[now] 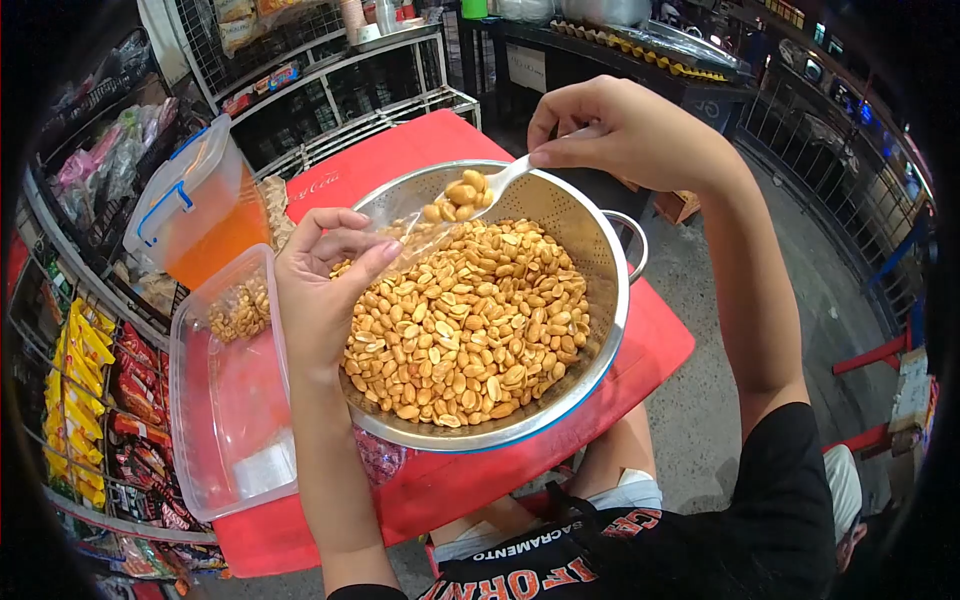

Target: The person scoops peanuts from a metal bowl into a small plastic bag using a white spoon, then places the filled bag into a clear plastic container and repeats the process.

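Note:
A metal colander [600,250] full of peanuts [470,330] rests on the red table [655,340]. Over its left rim, my left hand [330,280] pinches a small clear plastic bag [415,238] between thumb and fingers. My right hand [605,130], above the far rim, is closed round the handle of a white spoon [512,176]. Several peanuts [464,196] lie in the spoon's bowl, which is at the bag's mouth. Whether any peanuts are inside the bag is hard to tell.
A clear plastic container [185,400] with bagged peanuts at its far end stands left of the colander. Behind it is a lidded tub [215,225] of orange contents. Snack packets [75,400] hang on the far-left rack. A metal railing [830,190] stands at right.

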`<state>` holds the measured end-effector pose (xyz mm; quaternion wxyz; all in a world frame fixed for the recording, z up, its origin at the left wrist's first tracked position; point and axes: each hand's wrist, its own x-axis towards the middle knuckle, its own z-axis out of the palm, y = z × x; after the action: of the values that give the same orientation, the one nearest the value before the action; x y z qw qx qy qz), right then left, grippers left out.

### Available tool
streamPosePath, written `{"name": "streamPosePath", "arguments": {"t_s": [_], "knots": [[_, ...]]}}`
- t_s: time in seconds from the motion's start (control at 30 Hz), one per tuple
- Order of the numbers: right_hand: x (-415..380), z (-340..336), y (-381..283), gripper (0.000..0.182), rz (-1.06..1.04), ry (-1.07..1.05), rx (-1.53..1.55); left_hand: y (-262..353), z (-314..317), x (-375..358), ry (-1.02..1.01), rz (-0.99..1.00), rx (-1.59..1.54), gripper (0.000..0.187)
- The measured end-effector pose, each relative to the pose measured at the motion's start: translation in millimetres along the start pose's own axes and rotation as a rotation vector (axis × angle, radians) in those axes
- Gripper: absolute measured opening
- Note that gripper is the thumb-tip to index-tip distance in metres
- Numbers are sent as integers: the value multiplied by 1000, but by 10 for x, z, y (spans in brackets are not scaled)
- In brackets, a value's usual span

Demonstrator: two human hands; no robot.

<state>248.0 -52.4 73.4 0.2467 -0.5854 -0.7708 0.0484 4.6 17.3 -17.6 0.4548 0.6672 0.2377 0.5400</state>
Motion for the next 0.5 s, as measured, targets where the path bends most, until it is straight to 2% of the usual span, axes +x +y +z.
{"name": "streamPosePath", "arguments": {"t_s": [0.1, 0.23, 0.5], "knots": [[39, 24, -61, 17, 11, 22, -106, -15, -20, 2, -4, -3, 10, 26], [69, 39, -111, 18, 6, -4, -88, 0, -18, 4, -10, -27, 22, 26], [220, 109, -231, 19, -151, 110, -247, -74, -39, 33, -42, -80, -14, 21]]}}
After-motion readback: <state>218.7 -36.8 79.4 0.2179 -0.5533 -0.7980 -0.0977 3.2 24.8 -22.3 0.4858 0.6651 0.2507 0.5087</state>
